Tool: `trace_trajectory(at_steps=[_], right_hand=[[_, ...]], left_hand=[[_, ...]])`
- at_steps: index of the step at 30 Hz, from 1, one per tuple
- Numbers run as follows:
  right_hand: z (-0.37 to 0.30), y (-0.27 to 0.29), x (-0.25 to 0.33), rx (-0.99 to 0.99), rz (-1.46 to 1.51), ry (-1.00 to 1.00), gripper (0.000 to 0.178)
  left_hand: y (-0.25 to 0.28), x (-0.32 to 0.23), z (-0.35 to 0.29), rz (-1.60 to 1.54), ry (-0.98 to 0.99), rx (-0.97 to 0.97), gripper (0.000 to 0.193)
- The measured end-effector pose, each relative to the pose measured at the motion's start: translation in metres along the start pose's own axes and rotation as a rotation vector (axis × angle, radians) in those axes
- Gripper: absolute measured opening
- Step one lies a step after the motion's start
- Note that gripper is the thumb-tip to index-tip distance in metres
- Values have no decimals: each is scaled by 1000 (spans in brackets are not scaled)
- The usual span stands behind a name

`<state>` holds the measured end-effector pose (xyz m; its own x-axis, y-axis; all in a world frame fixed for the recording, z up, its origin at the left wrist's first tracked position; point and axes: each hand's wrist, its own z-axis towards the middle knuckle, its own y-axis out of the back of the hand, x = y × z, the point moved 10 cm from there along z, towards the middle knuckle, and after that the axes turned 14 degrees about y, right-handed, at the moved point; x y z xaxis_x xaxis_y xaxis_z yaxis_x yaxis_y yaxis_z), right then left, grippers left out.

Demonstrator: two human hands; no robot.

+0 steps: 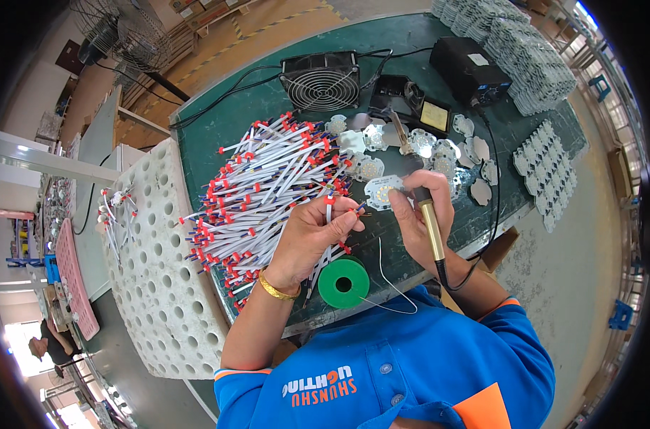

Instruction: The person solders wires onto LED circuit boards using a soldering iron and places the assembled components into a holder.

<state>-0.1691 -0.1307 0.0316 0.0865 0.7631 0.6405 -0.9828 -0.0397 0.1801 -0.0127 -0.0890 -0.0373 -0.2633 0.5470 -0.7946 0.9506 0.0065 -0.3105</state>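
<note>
My left hand (312, 232) is closed around a white cable (330, 211) with a red collar; its thin coloured wire ends stick out beside the fingertips. Between thumb and fingers, my right hand (433, 207) grips a small LED board (383, 193), white with yellowish dots. That same hand also holds a soldering iron (430, 227) with a brass-coloured handle, its metal end pointing away from me. The board is a little to the right of the cable's wire ends. A green spool (343, 282) of solder wire stands near my left wrist, its loose strand (382, 264) curling to the right.
A large heap of white cables (268, 186) lies to the left. Loose LED boards (443, 154) lie beyond my hands. Farther back are a fan (323, 82), an iron stand with yellow sponge (434, 116), a black power unit (471, 70) and stacked boards (528, 68). A perforated white block (164, 264) adjoins the left.
</note>
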Motion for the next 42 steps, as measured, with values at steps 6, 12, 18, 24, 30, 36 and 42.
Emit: trace_trajectory(at_steps=[6, 12, 18, 24, 30, 36, 42], right_hand=[[3, 0, -2, -20, 67, -52, 26], [8, -2, 6, 29, -35, 21, 27], [11, -4, 7, 59, -21, 30, 26], [13, -12, 40, 106, -50, 359, 26], [6, -24, 50, 223, -129, 446, 26], [22, -5, 20, 93, -25, 83, 21], [26, -17, 10, 219, 86, -4, 24]], left_hand=[[-1, -5, -2, 27, -51, -12, 20], [-1, -10, -4, 136, -103, -49, 18], [2, -10, -5, 145, -107, -82, 16], [7, -16, -10, 365, -178, -272, 21], [10, -16, -11, 476, -225, -305, 21], [3, -21, -14, 148, -167, -171, 18], [5, -24, -14, 183, -177, -173, 16]])
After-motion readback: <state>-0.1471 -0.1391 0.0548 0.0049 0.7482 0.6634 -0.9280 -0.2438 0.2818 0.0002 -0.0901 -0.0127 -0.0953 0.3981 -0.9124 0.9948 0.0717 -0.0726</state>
